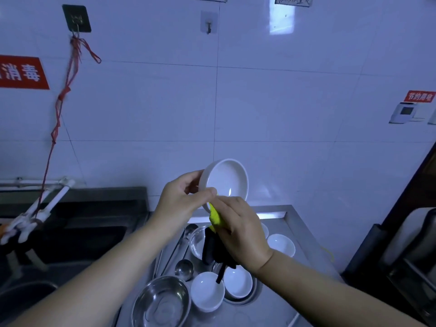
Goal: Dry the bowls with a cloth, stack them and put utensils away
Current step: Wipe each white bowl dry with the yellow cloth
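A white bowl (225,179) is held raised and tilted on edge, its glossy hollow turned toward the camera, and a yellow cloth (215,217) with a black underside is pressed to its rim at six o'clock. On the steel counter (297,223) below, more white bowls (207,290) are set upright at six and four o'clock. A ladle (184,269) and long-handled utensils (175,249) are laid at seven o'clock, beside a steel bowl (161,303).
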Demonstrator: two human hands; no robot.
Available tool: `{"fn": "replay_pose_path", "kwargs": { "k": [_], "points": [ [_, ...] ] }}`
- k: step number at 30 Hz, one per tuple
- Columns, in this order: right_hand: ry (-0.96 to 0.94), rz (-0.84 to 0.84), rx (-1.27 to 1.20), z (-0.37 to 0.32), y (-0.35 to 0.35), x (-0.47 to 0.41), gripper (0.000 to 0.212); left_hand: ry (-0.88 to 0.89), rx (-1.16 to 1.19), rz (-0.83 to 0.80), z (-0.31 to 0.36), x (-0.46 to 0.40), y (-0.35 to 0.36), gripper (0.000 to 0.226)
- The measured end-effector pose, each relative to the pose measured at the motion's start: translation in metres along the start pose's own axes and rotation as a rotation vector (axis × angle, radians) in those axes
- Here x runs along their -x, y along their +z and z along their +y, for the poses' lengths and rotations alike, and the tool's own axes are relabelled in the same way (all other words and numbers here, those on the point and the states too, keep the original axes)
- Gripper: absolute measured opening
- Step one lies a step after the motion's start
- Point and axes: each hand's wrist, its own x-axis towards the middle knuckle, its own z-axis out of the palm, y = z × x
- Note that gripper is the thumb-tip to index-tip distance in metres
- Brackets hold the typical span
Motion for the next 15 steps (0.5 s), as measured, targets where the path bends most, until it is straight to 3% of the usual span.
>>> {"fn": "replay_pose_path", "kwargs": {
  "k": [4, 6, 8, 10, 13, 15],
  "points": [
    [-0.506, -0.236, 0.263, 0.04, -0.022, 0.0, 0.026, -0.068, -0.102, -0.124, 0.01, -0.004, -0.013, 0.043],
    [-0.653, -0.283, 0.356, 0.055, -0.03, -0.009, 0.022, -0.097, -0.151, -0.162, 0.014, -0.01, -0.018, 0.044],
    [-0.566, -0.235, 0.376, 0.052, -0.028, -0.014, 0.023, -0.101, -0.058, -0.092, 0.01, -0.013, -0.017, 0.041],
    [-0.343, -0.172, 0.318, 0.037, -0.02, -0.016, 0.028, -0.074, 0.08, -0.026, 0.002, -0.009, -0.012, 0.046],
    [-0.074, -0.068, 0.177, 0.01, -0.007, -0.016, 0.043, -0.012, 0.156, -0.047, -0.007, 0.002, -0.004, 0.049],
    [-0.001, -0.102, 0.118, 0.001, -0.003, -0.014, 0.043, -0.006, 0.13, -0.058, -0.005, 0.004, -0.005, 0.05]
  ]
}}
